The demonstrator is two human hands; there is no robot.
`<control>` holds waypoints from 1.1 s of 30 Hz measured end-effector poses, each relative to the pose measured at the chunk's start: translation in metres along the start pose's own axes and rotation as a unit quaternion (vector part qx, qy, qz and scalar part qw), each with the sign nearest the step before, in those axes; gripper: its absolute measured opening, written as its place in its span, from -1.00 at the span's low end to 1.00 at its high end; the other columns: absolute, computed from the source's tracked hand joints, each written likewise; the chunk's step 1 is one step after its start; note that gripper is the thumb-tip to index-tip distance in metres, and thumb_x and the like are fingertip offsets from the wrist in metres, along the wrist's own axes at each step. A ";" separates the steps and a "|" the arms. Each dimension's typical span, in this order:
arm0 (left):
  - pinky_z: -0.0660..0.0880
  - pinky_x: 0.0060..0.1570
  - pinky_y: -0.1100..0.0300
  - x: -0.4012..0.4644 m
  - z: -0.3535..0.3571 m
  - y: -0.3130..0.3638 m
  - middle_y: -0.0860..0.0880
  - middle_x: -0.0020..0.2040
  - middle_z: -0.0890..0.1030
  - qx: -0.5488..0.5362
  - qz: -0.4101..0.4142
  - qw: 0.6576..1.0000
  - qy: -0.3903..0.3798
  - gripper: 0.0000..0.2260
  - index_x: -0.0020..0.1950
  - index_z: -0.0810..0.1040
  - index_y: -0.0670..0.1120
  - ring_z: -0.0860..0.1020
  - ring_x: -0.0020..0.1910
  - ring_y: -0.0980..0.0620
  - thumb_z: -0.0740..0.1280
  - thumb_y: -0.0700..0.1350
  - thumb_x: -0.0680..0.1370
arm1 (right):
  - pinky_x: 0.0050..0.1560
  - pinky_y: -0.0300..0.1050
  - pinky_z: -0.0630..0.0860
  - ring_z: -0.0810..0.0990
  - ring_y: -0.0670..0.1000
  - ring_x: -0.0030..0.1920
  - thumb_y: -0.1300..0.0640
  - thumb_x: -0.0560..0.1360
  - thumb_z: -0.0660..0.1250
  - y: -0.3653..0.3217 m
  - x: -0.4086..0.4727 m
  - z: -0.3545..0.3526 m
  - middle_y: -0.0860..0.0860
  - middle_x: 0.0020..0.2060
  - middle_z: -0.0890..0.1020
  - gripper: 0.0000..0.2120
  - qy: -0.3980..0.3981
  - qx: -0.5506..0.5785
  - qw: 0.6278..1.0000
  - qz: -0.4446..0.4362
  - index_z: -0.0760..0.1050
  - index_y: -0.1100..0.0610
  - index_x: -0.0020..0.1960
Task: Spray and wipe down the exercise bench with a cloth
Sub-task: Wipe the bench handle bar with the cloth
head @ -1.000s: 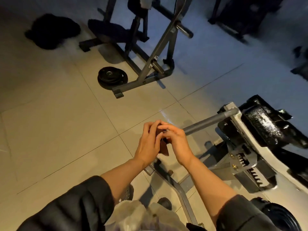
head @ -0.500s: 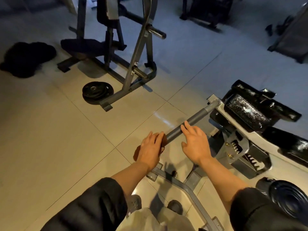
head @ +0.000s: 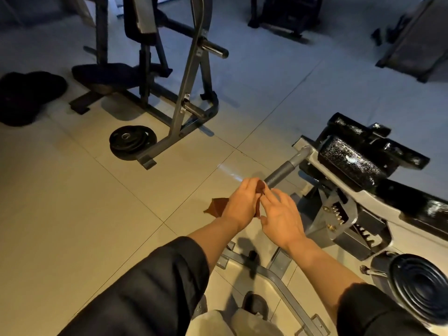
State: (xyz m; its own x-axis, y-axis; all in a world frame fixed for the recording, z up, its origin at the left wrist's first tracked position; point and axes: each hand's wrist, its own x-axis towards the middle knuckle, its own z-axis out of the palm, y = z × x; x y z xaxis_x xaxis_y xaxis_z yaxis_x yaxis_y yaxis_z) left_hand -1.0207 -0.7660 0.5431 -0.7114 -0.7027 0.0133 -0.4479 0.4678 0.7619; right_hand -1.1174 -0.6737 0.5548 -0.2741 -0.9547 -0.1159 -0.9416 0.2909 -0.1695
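Our reddish-brown cloth [head: 219,206] hangs bunched at the free end of the bench's grey bar [head: 284,169], beside the wet black pad [head: 349,159]. Our left hand [head: 243,202] pinches it; our right hand [head: 282,215] lies spread, fingertips touching its edge. Held so loosely, we judge it could slip off the rounded bar to the floor [head: 72,202].

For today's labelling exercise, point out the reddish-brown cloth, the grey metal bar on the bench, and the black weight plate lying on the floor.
Reddish-brown cloth [head: 217,206], head view: the corner left of the left hand.
Grey metal bar [head: 282,171], head view: mid-shaft.
Black weight plate [head: 135,141], head view: top face.
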 end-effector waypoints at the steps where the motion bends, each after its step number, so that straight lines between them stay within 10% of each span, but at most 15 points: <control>1: 0.40 0.11 0.15 0.004 0.004 0.003 -0.11 0.33 0.38 -0.006 0.003 1.000 0.003 -0.69 0.40 0.32 -0.11 0.48 0.18 -0.10 0.15 -0.20 0.65 | 0.51 0.04 0.12 0.21 0.10 0.48 0.18 0.49 0.33 0.005 0.001 -0.001 0.00 0.54 0.20 -0.38 -0.001 0.004 1.000 -0.003 0.25 0.07 0.52; 12: 0.26 -0.13 0.44 0.030 0.014 0.009 -0.08 0.18 0.44 0.010 0.030 0.999 0.010 -0.78 0.27 0.40 -0.10 0.43 0.00 0.04 0.17 -0.22 0.62 | 0.55 0.04 -0.03 -0.17 0.01 0.57 0.35 0.51 0.19 0.067 0.033 -0.035 0.00 0.58 -0.16 -0.24 -0.011 0.072 0.996 0.057 -0.10 0.07 0.59; 25: 0.47 0.15 0.09 0.075 0.029 0.024 -0.08 0.21 0.53 0.086 0.072 0.994 -0.011 -0.64 0.27 0.47 -0.03 0.52 0.14 -0.05 0.10 0.02 0.54 | 0.55 0.12 -0.15 -0.22 0.04 0.57 0.37 0.50 0.20 0.057 0.039 -0.029 -0.06 0.57 -0.21 -0.18 -0.007 0.059 0.993 0.101 -0.17 0.06 0.59; 30: 0.42 -0.27 0.25 0.056 0.025 0.020 0.08 -0.17 0.58 0.151 0.087 0.985 0.009 -0.77 0.13 0.48 0.07 0.53 -0.23 0.09 0.07 0.10 0.65 | 0.55 0.13 -0.16 -0.25 0.05 0.56 0.34 0.52 0.18 0.055 0.031 -0.027 -0.01 0.57 -0.24 -0.18 0.001 0.032 0.995 0.096 -0.25 0.09 0.58; 33: 0.40 -0.04 0.31 0.037 0.025 0.009 -0.05 0.14 0.53 0.140 0.083 0.987 -0.015 -0.66 0.30 0.41 -0.06 0.50 0.05 -0.03 0.07 -0.03 0.57 | 0.54 0.14 -0.20 -0.31 0.07 0.55 0.33 0.52 0.16 0.048 0.024 -0.027 0.02 0.56 -0.27 -0.18 0.005 0.010 0.994 0.104 -0.27 0.09 0.58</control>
State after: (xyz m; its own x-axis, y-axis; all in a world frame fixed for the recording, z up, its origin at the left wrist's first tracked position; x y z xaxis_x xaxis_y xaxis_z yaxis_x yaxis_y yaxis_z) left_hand -1.0642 -0.7747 0.5342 -0.8013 -0.5896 0.1016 -0.4524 0.7082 0.5420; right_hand -1.1745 -0.6845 0.5698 -0.4650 -0.8740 -0.1412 -0.8598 0.4839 -0.1631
